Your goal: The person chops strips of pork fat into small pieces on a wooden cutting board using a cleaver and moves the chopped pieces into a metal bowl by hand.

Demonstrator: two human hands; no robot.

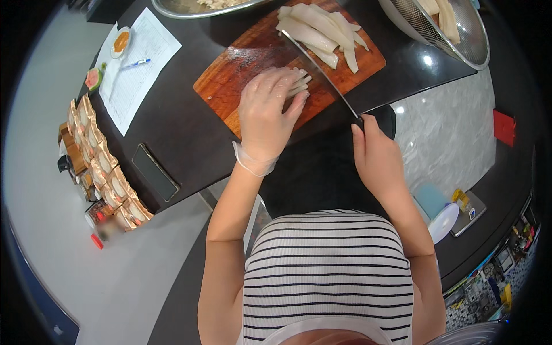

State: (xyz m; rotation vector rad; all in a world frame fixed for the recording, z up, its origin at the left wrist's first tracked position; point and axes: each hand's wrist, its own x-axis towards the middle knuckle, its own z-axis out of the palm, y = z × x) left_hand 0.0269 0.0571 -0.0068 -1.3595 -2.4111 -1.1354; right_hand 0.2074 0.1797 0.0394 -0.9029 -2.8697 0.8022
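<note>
My left hand [265,103], in a clear plastic glove, rests with curled fingers on a small bundle of pale food strips [299,84]. The strips lie on a reddish-brown wooden cutting board [220,84], their near part covered by the fingers. In my bare right hand [380,159] is the dark handle of a kitchen knife [321,72]. Its long blade slants up and left over the board, right of the strips and apart from the glove. Beyond the blade, a loose pile of long pale slices [321,34] sits at the board's far right.
A metal bowl [207,14] of chopped pale pieces stands at the far edge. Far right, a mesh colander [463,54] holds more pale pieces. To the left lie a phone [155,172], a paper sheet [146,39] with a pen [136,64] and small dish [120,42], and several copper-coloured packets [103,164].
</note>
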